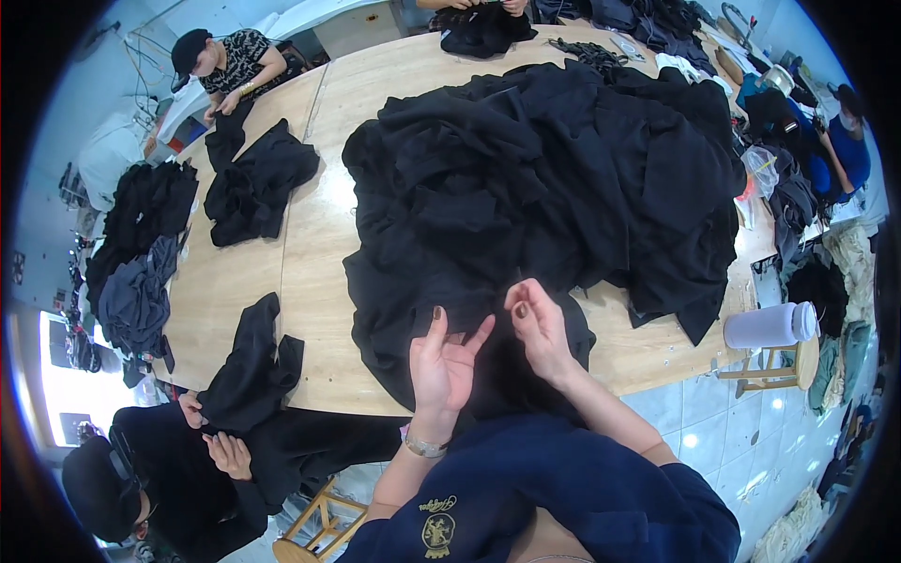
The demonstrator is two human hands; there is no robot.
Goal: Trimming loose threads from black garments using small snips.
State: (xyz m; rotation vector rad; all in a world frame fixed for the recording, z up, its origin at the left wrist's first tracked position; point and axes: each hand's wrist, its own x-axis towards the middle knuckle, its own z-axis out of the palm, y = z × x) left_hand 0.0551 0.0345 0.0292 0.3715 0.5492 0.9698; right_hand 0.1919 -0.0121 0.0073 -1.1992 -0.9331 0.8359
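Note:
A large heap of black garments [582, 169] covers the middle of the table in front of me. Over its near edge my left hand [443, 368] is held palm up, thumb raised and index finger stretched toward the right; its other fingers are partly hidden against the dark cloth. Just to the right, my right hand [538, 328] is closed in a pinch, fingertips curled in. Whatever it pinches, if anything, is too small or too dark to make out. Black cloth [497, 375] lies below and between both hands, hanging over the table edge toward me.
The wooden table [324, 361] bears more black garments [263, 183] at left and a dark pile [141, 225] along its left edge. Co-workers handle cloth at near left, far left and the far side. A lilac bottle [765, 326] stands near a wooden stool [774, 368] at right.

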